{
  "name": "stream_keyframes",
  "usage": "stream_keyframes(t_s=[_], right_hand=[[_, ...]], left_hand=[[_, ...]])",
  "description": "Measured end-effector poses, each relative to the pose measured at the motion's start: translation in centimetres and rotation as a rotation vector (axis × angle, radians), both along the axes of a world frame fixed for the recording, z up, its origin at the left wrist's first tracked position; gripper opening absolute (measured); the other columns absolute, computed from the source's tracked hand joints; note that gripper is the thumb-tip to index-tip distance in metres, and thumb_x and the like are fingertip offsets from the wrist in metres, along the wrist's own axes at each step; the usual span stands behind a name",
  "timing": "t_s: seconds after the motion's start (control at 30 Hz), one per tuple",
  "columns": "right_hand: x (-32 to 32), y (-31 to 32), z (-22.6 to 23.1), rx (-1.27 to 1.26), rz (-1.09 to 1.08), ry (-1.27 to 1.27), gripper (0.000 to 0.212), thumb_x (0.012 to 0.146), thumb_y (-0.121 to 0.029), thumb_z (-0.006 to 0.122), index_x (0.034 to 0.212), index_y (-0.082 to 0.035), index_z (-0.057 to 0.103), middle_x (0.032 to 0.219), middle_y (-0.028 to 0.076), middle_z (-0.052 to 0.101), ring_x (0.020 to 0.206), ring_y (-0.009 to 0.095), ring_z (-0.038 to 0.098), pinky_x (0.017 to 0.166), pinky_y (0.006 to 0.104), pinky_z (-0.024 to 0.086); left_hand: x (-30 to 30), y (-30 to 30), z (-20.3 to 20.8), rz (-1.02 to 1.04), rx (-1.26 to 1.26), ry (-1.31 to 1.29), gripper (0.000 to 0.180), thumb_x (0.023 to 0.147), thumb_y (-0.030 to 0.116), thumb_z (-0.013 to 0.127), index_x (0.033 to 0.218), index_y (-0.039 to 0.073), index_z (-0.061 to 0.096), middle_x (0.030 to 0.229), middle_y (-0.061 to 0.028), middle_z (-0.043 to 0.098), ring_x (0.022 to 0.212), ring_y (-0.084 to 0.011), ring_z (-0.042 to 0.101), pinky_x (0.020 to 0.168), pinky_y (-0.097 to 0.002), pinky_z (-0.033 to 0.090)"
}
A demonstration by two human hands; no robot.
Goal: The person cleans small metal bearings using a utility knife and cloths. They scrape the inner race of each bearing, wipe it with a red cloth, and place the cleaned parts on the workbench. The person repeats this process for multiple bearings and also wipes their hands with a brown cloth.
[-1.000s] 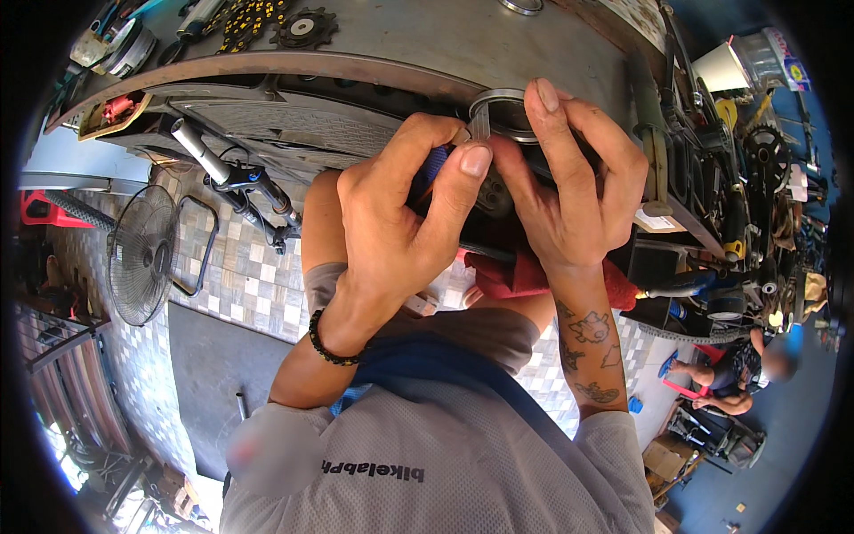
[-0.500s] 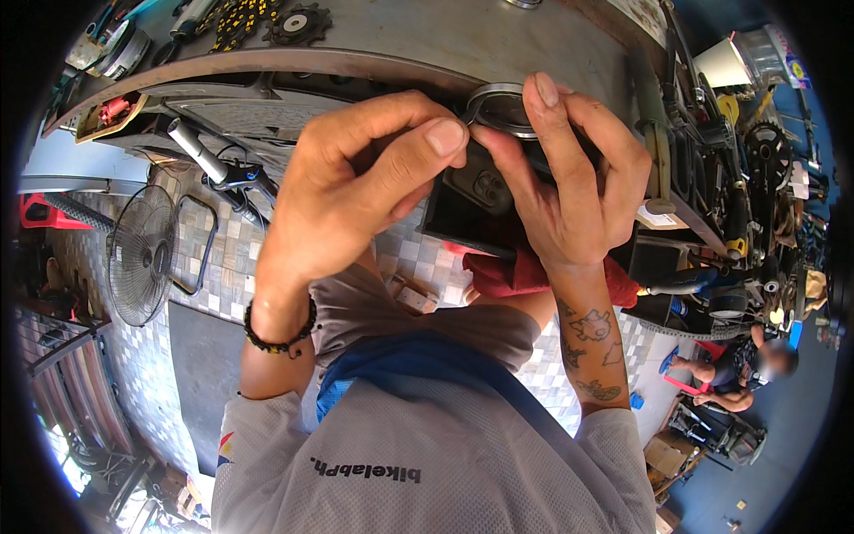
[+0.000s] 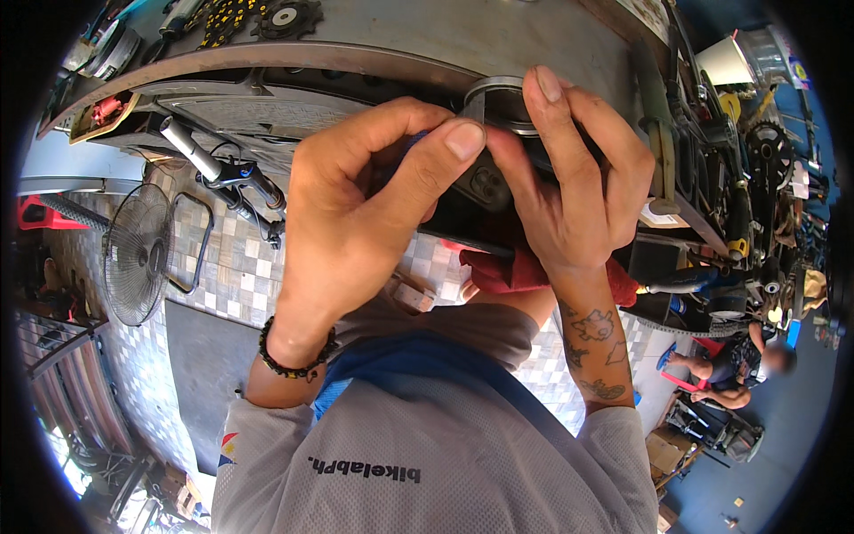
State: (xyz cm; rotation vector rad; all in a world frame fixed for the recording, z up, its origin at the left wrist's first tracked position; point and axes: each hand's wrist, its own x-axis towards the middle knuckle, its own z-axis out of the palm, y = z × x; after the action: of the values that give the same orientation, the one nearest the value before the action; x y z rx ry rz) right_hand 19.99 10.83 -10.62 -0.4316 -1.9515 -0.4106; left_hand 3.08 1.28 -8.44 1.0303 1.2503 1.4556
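My right hand point(image 3: 578, 169) holds a round metal ring point(image 3: 494, 82) with a dark inside, its rim pinched between thumb and fingers. The ring is tilted, just off the workbench's front edge. My left hand point(image 3: 369, 196) is closed, thumb over the curled forefinger. From it a thin flat metal tip point(image 3: 474, 109) reaches the ring's near left side. A bit of blue shows between the left fingers; the rest of this thin tool is hidden in the hand. Both thumbs nearly meet beside the ring.
Along the metal workbench point(image 3: 391, 31) lie a black and yellow chain point(image 3: 233, 20) and a toothed pulley wheel point(image 3: 286, 18). An open drawer point(image 3: 445, 218) and a red cloth point(image 3: 503, 271) are below my hands. A fan point(image 3: 138, 254) stands at left; a person point(image 3: 734, 369) sits far right.
My left hand has shifted slightly right and turned, so the flat metal tip shows more plainly against the ring. My right hand keeps its hold on the ring with little movement.
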Motion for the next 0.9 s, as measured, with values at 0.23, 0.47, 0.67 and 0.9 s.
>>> stream_keyframes(t_s=[0.23,0.47,0.67,0.9], right_hand=[[0.2,0.3,0.0,-0.017,0.057,0.006,0.055,0.071,-0.007,0.094,0.123,-0.003,0.077,0.118,0.009,0.071,0.102,0.021,0.067,0.083,0.0304,0.058],[-0.2,0.4,0.0,0.005,0.055,0.040,0.052,0.071,-0.010,0.091,0.121,-0.004,0.078,0.108,0.008,0.071,0.094,0.022,0.069,0.077,0.0315,0.056],[0.1,0.2,0.2,-0.018,0.058,0.009,0.055,0.070,-0.008,0.094,0.122,-0.004,0.078,0.115,0.009,0.070,0.099,0.021,0.067,0.080,0.0295,0.058],[0.0,0.4,0.1,0.010,0.050,0.023,0.049,0.075,-0.010,0.088,0.123,-0.005,0.078,0.106,0.007,0.070,0.091,0.022,0.070,0.077,0.0325,0.056]], left_hand=[[3.1,0.2,-0.7,0.248,0.056,-0.036,0.022,0.101,0.017,0.075,0.102,0.000,0.062,0.070,0.0034,0.064,0.063,0.0007,0.051,0.053,-0.0187,0.036],[0.6,0.0,0.5,0.019,-0.052,-0.092,0.025,0.105,0.032,0.067,0.100,0.010,0.055,0.058,-0.0012,0.054,0.042,-0.0041,0.037,0.040,-0.0220,0.023],[1.5,0.0,0.2,0.095,-0.040,-0.210,0.027,0.099,0.019,0.078,0.099,0.004,0.056,0.069,-0.0015,0.067,0.058,-0.0015,0.053,0.050,-0.0195,0.036],[3.6,0.4,-2.1,0.271,0.146,-0.121,0.027,0.097,0.010,0.079,0.104,0.002,0.054,0.084,-0.0059,0.074,0.075,-0.0019,0.062,0.064,-0.0168,0.047]])
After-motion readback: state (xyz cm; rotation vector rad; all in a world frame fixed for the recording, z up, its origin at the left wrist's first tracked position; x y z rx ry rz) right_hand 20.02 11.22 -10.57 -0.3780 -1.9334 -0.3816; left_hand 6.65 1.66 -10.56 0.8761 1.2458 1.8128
